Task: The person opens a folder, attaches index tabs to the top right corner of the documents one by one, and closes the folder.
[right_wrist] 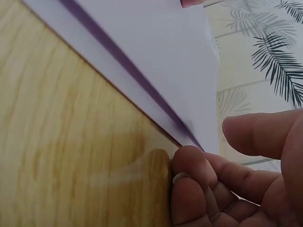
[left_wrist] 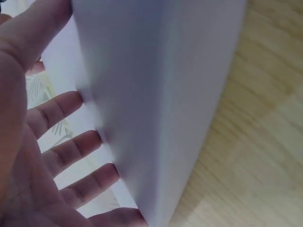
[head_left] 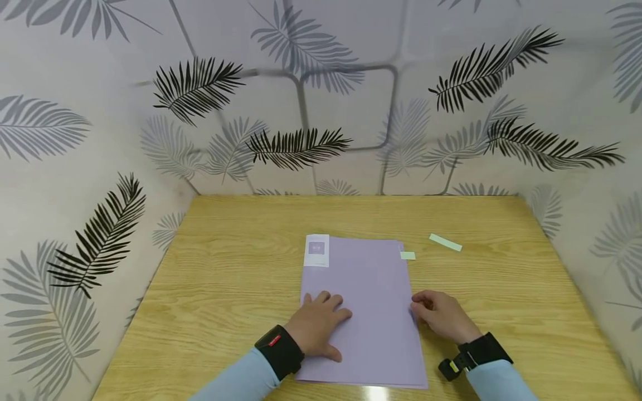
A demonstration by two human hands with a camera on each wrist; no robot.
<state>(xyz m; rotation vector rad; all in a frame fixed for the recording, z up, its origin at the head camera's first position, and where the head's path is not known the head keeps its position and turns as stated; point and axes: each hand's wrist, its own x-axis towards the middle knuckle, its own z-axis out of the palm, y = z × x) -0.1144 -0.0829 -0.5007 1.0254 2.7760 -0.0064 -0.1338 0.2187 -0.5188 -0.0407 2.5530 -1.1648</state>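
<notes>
A light purple folder [head_left: 371,312] lies on the wooden table, with a white label at its upper left and a pale green tab [head_left: 408,255] sticking out past its right edge. My left hand [head_left: 321,323] rests on the folder's left part, fingers spread; in the left wrist view its fingertips touch the folder's surface [left_wrist: 128,94]. At the right edge is my right hand [head_left: 443,314], fingers loosely bent. In the right wrist view the bent fingers [right_wrist: 194,165] come right up to the folder's edge [right_wrist: 156,101], where its layers stand slightly apart, and the thumb stays away from them.
A loose pale green strip [head_left: 445,242] lies on the table [head_left: 241,262] to the right of the folder's top. Behind the table and at both sides hangs a white cover [head_left: 346,111] with a leaf print.
</notes>
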